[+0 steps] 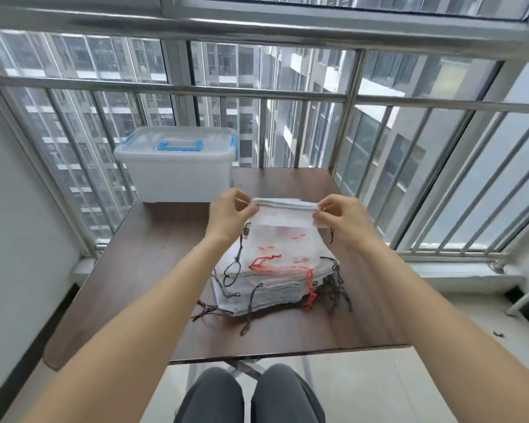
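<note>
Hands work as a pair here: the left hand (229, 213) and the right hand (344, 216) each pinch one end of the hem (283, 204) of a white mesh bag (283, 236), thumb against curled fingers. The hem is pulled taut between them. Holding it by the two top corners lets the bag hang flat and straight, probably so its mouth can be opened or its shape checked.

The bag is raised over the middle of the table (153, 254), and its lower edge reaches the stack (275, 288) of similar bags right below it. That stack lies near the person, within easy reach, with black and red cords (309, 288) trailing off its sides.

The held bag looks flat and I judge it empty. The red marks seen through the mesh may be cord or print; I cannot tell which.

A translucent box (177, 175) sits at the far left corner, lid on and blue handle lying flat. Its contents cannot be made out.
</note>
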{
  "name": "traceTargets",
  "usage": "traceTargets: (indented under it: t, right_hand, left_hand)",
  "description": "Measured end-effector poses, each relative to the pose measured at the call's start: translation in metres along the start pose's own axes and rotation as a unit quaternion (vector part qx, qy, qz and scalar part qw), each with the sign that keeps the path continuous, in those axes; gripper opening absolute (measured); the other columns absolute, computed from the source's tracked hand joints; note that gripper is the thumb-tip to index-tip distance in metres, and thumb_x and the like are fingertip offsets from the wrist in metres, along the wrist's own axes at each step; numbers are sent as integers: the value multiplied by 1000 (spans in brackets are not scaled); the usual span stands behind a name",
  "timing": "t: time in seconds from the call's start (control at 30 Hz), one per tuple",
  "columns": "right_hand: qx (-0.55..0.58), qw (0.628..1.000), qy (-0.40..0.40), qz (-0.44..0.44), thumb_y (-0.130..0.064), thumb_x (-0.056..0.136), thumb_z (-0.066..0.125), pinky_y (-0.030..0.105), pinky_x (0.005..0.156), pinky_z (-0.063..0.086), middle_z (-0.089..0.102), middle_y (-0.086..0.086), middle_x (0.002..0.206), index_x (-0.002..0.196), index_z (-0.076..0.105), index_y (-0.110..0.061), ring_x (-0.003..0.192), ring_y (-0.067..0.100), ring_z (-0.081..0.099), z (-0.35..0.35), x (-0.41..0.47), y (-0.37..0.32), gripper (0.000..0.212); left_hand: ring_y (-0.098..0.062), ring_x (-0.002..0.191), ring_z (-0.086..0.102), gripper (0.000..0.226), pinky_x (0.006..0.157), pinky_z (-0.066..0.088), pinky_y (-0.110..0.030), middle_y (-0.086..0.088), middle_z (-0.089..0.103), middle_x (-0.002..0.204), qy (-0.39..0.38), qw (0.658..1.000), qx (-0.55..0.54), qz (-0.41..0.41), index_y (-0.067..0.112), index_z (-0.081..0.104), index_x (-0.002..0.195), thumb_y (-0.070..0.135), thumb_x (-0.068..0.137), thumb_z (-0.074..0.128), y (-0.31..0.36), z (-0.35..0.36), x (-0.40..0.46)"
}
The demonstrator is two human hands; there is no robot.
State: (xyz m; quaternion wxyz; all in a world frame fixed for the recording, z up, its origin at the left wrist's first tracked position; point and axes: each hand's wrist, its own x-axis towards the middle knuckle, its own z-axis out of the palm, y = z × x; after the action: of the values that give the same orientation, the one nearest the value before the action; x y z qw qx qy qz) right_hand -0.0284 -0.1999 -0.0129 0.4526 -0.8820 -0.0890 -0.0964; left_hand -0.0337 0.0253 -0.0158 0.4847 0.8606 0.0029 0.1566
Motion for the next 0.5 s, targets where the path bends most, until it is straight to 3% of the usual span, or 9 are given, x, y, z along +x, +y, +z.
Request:
traceTargets:
  t: [0.07, 0.17, 0.3, 0.4, 0.5]
  right_hand:
    - [118, 992, 36, 29, -17, 84, 67, 25, 75, 50, 71, 3, 80, 86, 71, -15, 75, 11, 66, 5, 0, 3, 5]
    - [224, 970, 68, 67, -18, 86, 64, 17, 79, 50, 70, 1, 85, 98, 72, -6, 79, 9, 64, 13, -1, 6, 18]
    - [362, 918, 117, 114, -18, 87, 63, 20, 73, 50, 69, -1, 81, 96, 71, -6, 73, 6, 62, 21, 1, 3, 17]
    - [476, 859, 118, 149, -16, 91, 57, 20, 64, 50, 69, -4, 70, 84, 69, -10, 66, 9, 59, 29, 6, 3, 15]
    - [579, 788, 115, 176, -17, 95, 48, 26, 71, 50, 70, 0, 68, 84, 65, -6, 67, 13, 61, 37, 13, 1, 23]
  left_hand:
    - [-13, 81, 63, 15, 79, 46, -20, -3, 68, 86, 35, 997, -62, -24, 6, 69, 96, 12, 83, 70, 0, -4, 2]
    - [-13, 78, 67, 14, 83, 52, -23, -1, 70, 79, 68, 982, -168, -57, 7, 73, 95, 11, 83, 70, -2, -5, 2]
    - [3, 53, 60, 5, 62, 50, -10, 6, 65, 59, 86, 954, -266, -110, 5, 68, 82, 9, 85, 67, 0, -3, 3]
    - [-10, 58, 60, 16, 68, 56, -20, -2, 61, 62, 90, 903, -388, -160, 8, 54, 77, 6, 93, 56, 5, 2, 5]
    - [-14, 66, 61, 18, 67, 58, -28, -6, 62, 79, 89, 852, -468, -216, 12, 44, 81, 8, 99, 43, 12, 9, 8]
